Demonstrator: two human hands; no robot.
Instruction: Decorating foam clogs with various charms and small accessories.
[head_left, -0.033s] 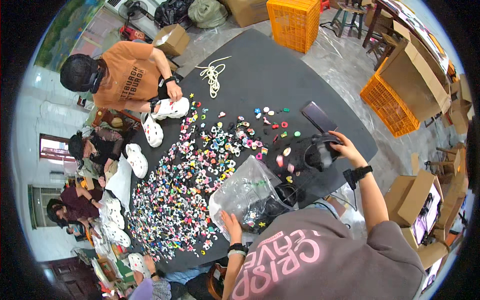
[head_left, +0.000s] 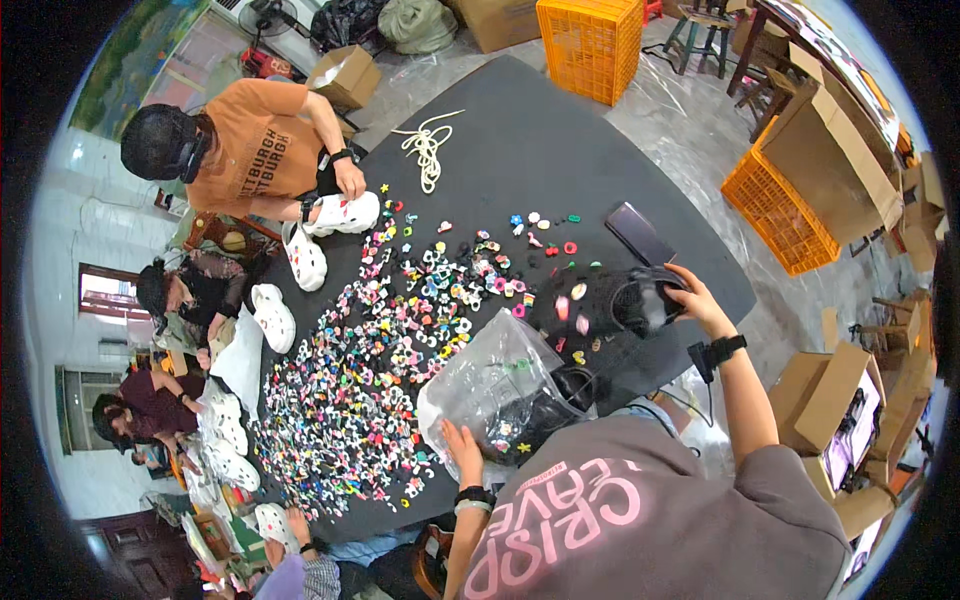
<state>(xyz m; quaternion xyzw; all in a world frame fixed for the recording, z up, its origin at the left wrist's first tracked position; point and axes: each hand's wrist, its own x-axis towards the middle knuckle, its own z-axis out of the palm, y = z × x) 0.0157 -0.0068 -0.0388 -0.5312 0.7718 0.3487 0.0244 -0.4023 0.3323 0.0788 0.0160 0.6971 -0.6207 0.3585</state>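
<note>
Slightly farther from the body than before sits the toe of a glossy black shoe (head_left: 612, 298), dotted with rounded charms (head_left: 579, 291), over the dark, smooth table (head_left: 540, 130). The right hand (head_left: 700, 301), arm outstretched, is clamped on its heel end. Fingers extended, the left hand (head_left: 463, 455) touches a clear, crinkled plastic bag (head_left: 480, 385); whether it grips, I cannot tell.

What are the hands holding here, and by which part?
Right hand: a black clog, by its heel end. Left hand: on the clear plastic bag, near its edge; whether it grips cannot be told.
</note>
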